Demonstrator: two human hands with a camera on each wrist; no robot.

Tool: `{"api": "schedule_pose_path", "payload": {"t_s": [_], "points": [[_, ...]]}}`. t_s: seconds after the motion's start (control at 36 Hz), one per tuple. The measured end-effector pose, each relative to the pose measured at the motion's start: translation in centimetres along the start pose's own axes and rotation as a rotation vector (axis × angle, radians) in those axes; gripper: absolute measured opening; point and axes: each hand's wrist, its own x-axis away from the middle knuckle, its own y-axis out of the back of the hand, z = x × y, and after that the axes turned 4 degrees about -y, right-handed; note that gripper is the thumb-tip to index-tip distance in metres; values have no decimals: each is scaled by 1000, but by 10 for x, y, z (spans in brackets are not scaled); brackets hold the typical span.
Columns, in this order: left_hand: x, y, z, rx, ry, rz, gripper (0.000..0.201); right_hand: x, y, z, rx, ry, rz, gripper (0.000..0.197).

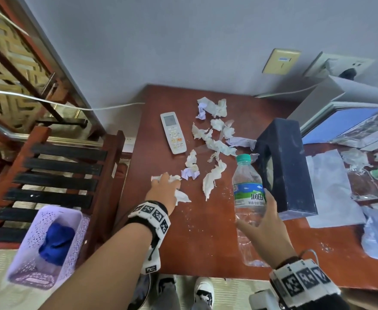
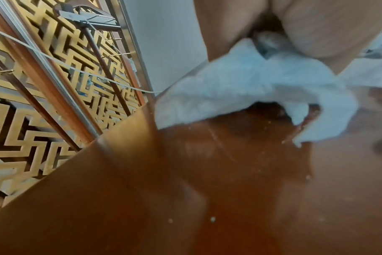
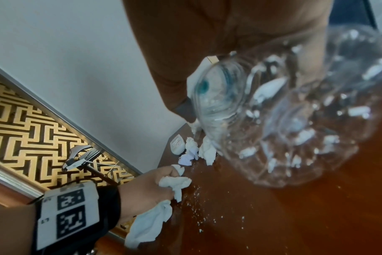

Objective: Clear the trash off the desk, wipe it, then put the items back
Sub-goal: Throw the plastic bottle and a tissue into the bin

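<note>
Head view: early stage of the clearing step, judged from the layout. Red-brown desk carries a scatter of crumpled tissues across its middle and far part, plus fine white crumbs near the front edge. White remote lies flat left of the tissues; dark tissue box stands tilted at right, just beside the bottle. More crumpled paper and plastic wrap sit at far right by a grey monitor. Lilac basket waits on the floor at left with a blue cloth inside; no tissue visible in it. So: trash mostly still on the desk, wiping not begun, nothing put back. Left hand lies near the desk's left edge, fingers curled round a white tissue wad; left wrist view confirms the wad bunched under the fingers with loose ends trailing onto the wood. Grip there is closed on paper, fairly tight. Right hand holds a clear water bottle, green cap up, blue label facing the camera; thumb on one side, fingers wrapped behind. Right wrist view shows the bottle base off the desk surface, so the bottle appears lifted, leaning slightly. Liquid level hard to read. Likely next need: a drop into the basket, then more tissue pickups.
</note>
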Motion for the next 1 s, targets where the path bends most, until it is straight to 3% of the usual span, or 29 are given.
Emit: {"api": "schedule_pose_path", "payload": {"t_s": [0.11, 0.22, 0.28, 0.33, 0.39, 0.53, 0.61, 0.69, 0.78, 0.89, 1.0], "points": [[9, 18, -8, 6, 28, 41, 31, 2, 4, 4, -3, -1, 0, 93], [-1, 41, -30, 41, -136, -127, 33, 6, 6, 9, -9, -6, 3, 93], [-16, 44, -39, 22, -234, -63, 51, 7, 7, 9, -9, -7, 0, 93], [-30, 38, -40, -51, -229, 71, 74, 7, 6, 8, -6, -7, -2, 93], [-39, 25, -38, -100, -198, 140, 82, 7, 6, 5, -4, -8, -2, 94], [-38, 0, -34, 3, -202, 14, 46, 6, 4, -5, -19, -22, 4, 94], [-32, 1, -34, -2, -169, 25, 28, 7, 3, -8, -12, -21, 11, 94], [-28, 9, -40, 34, -79, 59, 31, 7, 4, -6, 10, -6, 12, 95], [-27, 17, -55, 132, -6, -18, 33, 7, 7, -5, 3, -3, 8, 95], [-34, 13, -84, 136, -46, -126, 40, 8, 10, -3, -10, -4, 3, 94], [-38, -9, -99, 59, -59, -77, 45, 9, 14, -3, -3, -3, -8, 95]]}}
